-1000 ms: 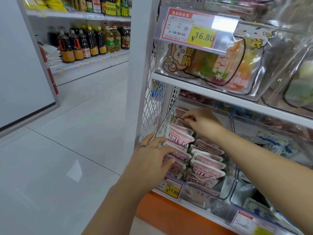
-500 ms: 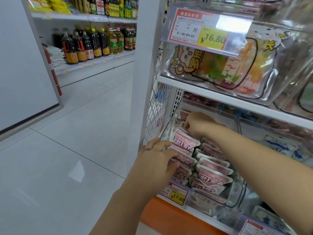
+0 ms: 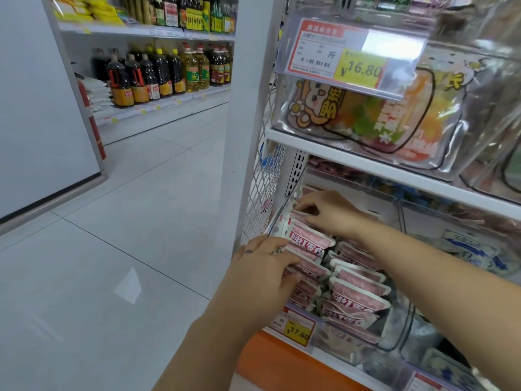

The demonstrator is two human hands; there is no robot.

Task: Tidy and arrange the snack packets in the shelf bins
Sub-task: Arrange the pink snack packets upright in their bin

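Observation:
Pink and white snack packets (image 3: 358,289) stand in two rows inside a clear plastic bin (image 3: 400,331) on the lower shelf. My left hand (image 3: 262,275) presses its fingers on the front packets of the left row. My right hand (image 3: 327,210) reaches deep into the bin and pinches the top edge of a rear packet (image 3: 307,238) in that same row. The back of the bin is partly hidden by my right forearm.
A clear bin of colourful bags (image 3: 380,114) sits on the shelf above, with a 16.80 price tag (image 3: 346,57). Blue and white packets (image 3: 476,252) fill the neighbouring bin. A wire mesh side panel (image 3: 262,193) borders the shelf. Oil bottles (image 3: 158,74) line a shelf across the tiled aisle.
My right hand has shifted slightly left and closed on a rear packet. My left hand stays pressed on the front of the left row. The view has drifted a little leftward.

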